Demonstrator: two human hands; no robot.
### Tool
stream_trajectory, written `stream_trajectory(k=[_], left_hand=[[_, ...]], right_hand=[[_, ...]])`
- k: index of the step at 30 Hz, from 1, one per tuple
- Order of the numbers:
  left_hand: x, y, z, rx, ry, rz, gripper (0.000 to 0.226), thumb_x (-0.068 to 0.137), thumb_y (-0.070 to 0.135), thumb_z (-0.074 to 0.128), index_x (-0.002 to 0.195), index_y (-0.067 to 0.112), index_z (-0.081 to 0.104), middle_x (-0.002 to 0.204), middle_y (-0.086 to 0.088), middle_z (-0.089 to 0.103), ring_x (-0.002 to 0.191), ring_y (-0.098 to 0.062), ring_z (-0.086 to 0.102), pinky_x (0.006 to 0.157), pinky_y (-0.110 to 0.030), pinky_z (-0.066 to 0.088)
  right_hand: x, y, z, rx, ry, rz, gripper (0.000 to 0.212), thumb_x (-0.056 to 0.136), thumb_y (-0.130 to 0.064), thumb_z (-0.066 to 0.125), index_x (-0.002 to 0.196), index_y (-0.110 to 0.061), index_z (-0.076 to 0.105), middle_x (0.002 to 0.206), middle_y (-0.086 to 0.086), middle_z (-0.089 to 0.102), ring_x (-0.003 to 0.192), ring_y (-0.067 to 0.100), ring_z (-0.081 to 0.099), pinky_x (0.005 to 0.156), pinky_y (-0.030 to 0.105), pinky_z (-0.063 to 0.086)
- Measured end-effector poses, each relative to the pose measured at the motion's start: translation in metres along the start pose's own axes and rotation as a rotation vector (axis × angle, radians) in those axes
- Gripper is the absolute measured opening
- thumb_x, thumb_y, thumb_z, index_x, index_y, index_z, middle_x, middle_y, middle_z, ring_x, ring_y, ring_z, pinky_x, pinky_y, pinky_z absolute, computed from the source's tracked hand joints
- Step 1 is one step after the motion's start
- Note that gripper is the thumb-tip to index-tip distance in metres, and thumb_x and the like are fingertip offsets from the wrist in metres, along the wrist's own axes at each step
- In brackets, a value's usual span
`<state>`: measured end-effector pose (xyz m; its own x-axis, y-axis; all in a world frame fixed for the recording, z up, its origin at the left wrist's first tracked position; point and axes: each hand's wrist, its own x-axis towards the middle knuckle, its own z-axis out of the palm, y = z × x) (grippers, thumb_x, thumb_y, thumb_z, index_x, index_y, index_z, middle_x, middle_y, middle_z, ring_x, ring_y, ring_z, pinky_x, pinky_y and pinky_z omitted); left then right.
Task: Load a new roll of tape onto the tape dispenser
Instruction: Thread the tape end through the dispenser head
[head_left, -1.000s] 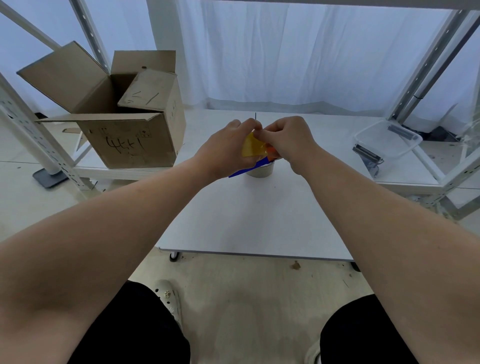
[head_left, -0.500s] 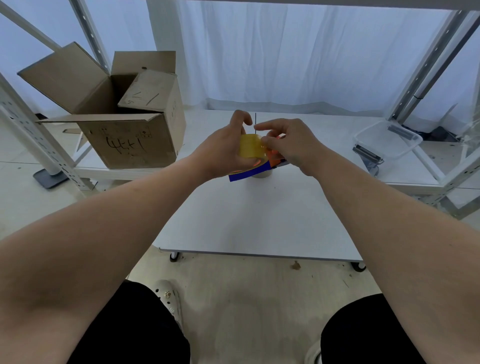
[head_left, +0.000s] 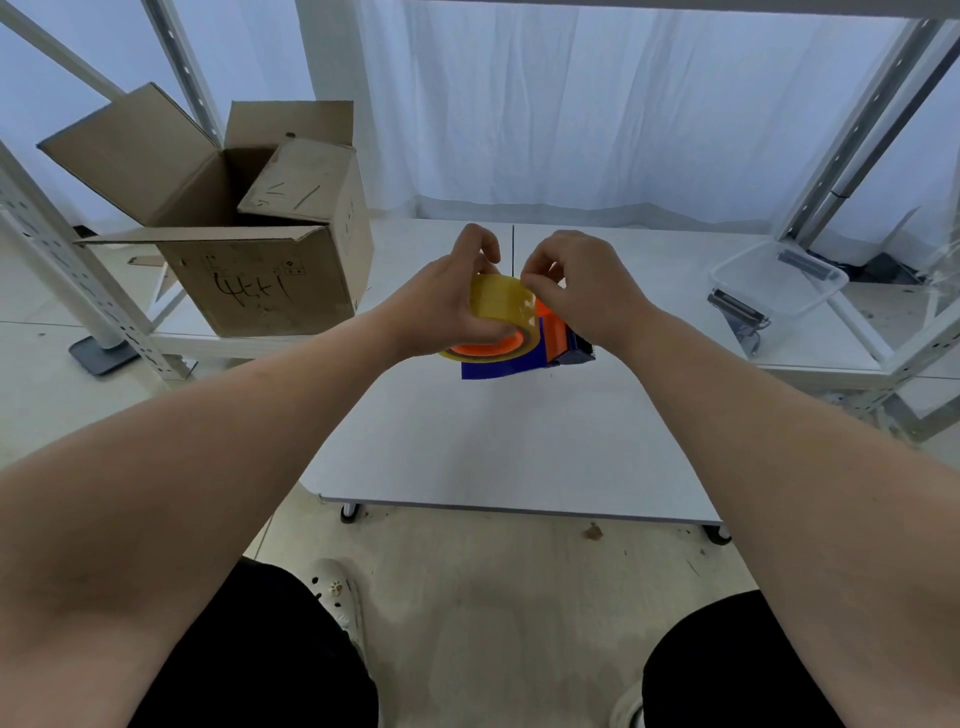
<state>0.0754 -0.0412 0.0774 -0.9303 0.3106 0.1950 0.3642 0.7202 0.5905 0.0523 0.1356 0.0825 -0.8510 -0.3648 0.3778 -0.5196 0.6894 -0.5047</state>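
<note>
White curtains and a pale metal shelving frame back a white table (head_left: 493, 447) over which a person stretches both bare arms. An open cardboard box (head_left: 260, 280) sits on a low shelf at left, and a clear plastic tub (head_left: 779, 286) rests at right. Held up over the middle of the table, well apart from both, the blue-and-orange tape dispenser (head_left: 545, 348) carries the yellow roll of tape (head_left: 498, 301), which appears already seated on the orange hub. The left hand (head_left: 441, 312) wraps curled fingers round the roll to steady it. The right hand (head_left: 592, 296) pinches at the roll's upper edge, fingertips (head_left: 532, 286) apparently seeking the loose end. The step likely calls for a firm left-hand hold so the roll cannot spin. The right hand would then peel the end up cleanly across its full width and lead it toward the dispenser's dark cutter end without letting it fold onto itself.
</note>
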Motion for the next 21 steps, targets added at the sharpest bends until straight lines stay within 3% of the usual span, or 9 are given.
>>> stream_trajectory(k=[5,9,14,18,21], left_hand=[[0.0017,-0.0006,0.0019,-0.033,0.007,-0.023,0.064,0.072,0.029,0.076,0.116,0.022,0.03,0.109,0.001,0.051,0.09,-0.022,0.055,0.062,-0.019,0.046],[0.0046,-0.0019,0.0025,0.007,0.048,-0.067,0.062,0.073,0.033,0.074,0.117,0.021,0.032,0.107,0.001,0.051,0.088,-0.021,0.057,0.062,-0.022,0.049],[0.0055,-0.0037,-0.0017,0.036,0.094,-0.083,0.064,0.075,0.035,0.074,0.121,0.016,0.033,0.105,0.001,0.049,0.089,-0.022,0.056,0.067,-0.028,0.048],[0.0054,-0.0015,-0.0012,0.037,0.094,-0.088,0.064,0.074,0.034,0.074,0.121,0.018,0.033,0.105,0.002,0.048,0.091,-0.022,0.055,0.068,-0.028,0.047],[0.0052,-0.0013,-0.0028,0.037,0.104,-0.1,0.064,0.074,0.034,0.074,0.12,0.017,0.033,0.104,0.002,0.049,0.09,-0.022,0.055,0.067,-0.028,0.047]], right_hand=[[-0.0015,-0.0012,0.0046,-0.059,-0.037,0.002,0.016,0.095,-0.014,0.046,0.095,-0.006,0.06,0.097,0.006,0.059,0.085,0.015,0.053,0.069,0.017,0.04],[-0.0025,-0.0036,-0.0005,0.236,-0.09,0.217,0.019,0.092,-0.022,0.057,0.099,-0.007,0.066,0.093,0.002,0.064,0.088,0.021,0.064,0.073,0.038,0.059],[-0.0039,-0.0067,-0.0003,0.356,-0.156,0.265,0.022,0.082,-0.024,0.072,0.096,-0.007,0.07,0.091,0.003,0.068,0.089,0.021,0.069,0.072,0.037,0.061],[-0.0026,-0.0041,0.0002,0.358,-0.113,0.283,0.014,0.082,-0.017,0.072,0.09,-0.006,0.07,0.092,0.008,0.07,0.089,0.025,0.069,0.074,0.043,0.061],[-0.0026,-0.0057,0.0012,0.283,-0.078,0.24,0.009,0.084,-0.013,0.068,0.088,-0.007,0.072,0.094,0.009,0.071,0.091,0.022,0.067,0.079,0.04,0.059]])
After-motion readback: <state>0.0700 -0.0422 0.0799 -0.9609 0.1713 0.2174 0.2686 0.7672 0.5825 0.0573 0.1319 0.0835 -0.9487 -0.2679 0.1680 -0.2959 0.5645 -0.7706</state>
